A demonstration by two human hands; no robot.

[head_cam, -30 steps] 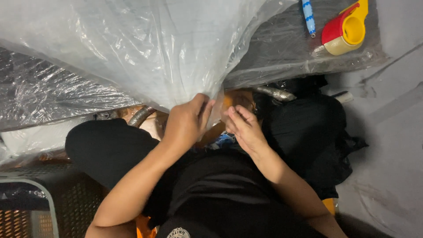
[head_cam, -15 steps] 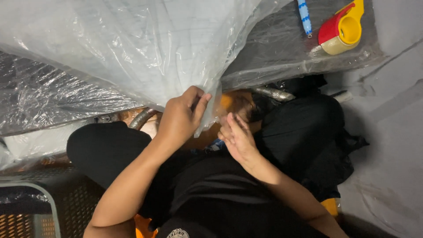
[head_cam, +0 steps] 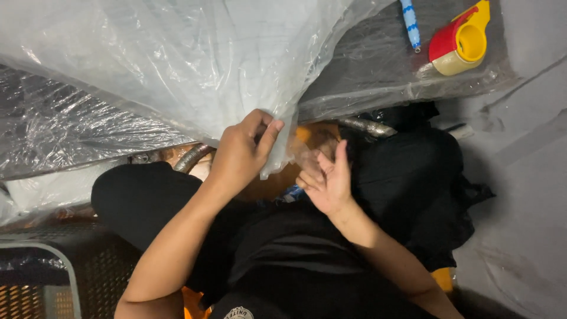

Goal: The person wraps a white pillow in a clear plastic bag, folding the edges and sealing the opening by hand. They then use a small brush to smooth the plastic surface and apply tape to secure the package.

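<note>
While the left hand [head_cam: 239, 155] keeps pinching the clear plastic sheet [head_cam: 177, 65], the right hand [head_cam: 328, 180] has let go, fingers spread, hovering beside the edge.

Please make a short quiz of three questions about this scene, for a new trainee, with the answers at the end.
1. True or false: the left hand pinches the edge of the clear plastic sheet.
2. What state is the right hand in? A) closed in a fist B) open, fingers spread C) holding the tape dispenser
3. Fill in: the red and yellow tape dispenser lies at the top ____ of the view.

Key: 1 true; 2 B; 3 right.
</note>
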